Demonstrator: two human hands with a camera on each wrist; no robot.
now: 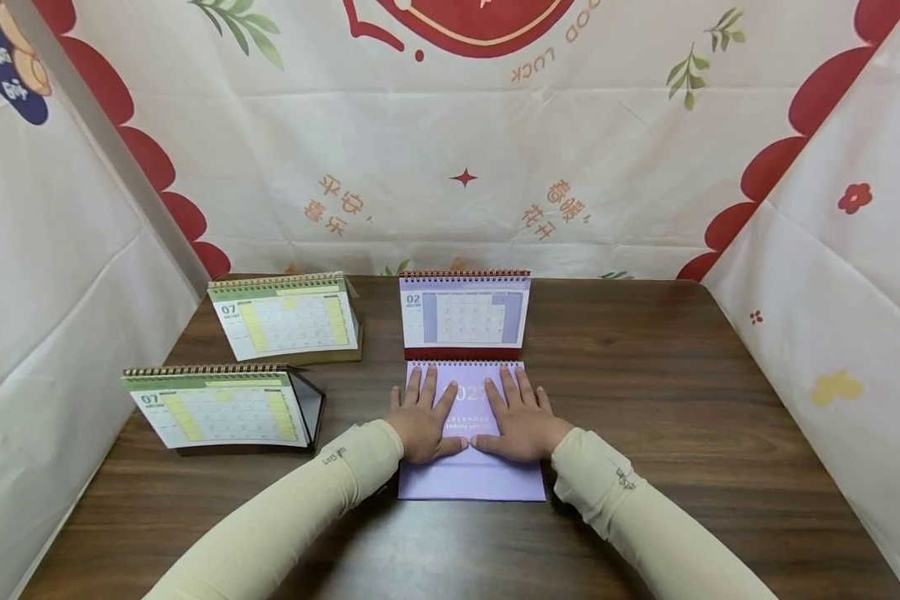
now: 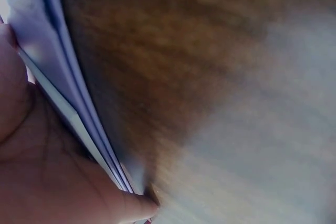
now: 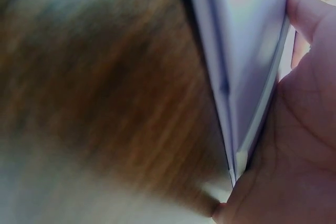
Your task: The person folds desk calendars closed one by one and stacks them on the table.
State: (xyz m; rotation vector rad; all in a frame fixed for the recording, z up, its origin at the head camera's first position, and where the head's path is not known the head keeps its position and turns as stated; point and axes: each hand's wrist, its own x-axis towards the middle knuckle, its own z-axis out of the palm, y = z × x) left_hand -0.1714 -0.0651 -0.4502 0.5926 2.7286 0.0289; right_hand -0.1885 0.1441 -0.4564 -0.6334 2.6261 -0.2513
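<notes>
The bare left hand [image 1: 422,425] lies palm down, fingers [image 1: 428,390] straight and spread, over the left edge of the flat lilac rectangular paper calendar [image 1: 472,483]; the bare right hand [image 1: 522,425] mirrors it rightward. Thumbs [image 1: 452,447] point inward. Cream-sleeved forearms [image 1: 270,525] slant in from its near side.

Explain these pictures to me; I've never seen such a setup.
There is no machine, only a person's bare left hand and right hand. The wide picture comes from a camera worn on the head; the two blurry close-ups come from one on each wrist. On the brown table stand a black-based calendar, a gold-based calendar and a red-based calendar. A purple calendar lies flat in front of the last. Both hands rest on it, fingers spread; neither grips anything.
</notes>
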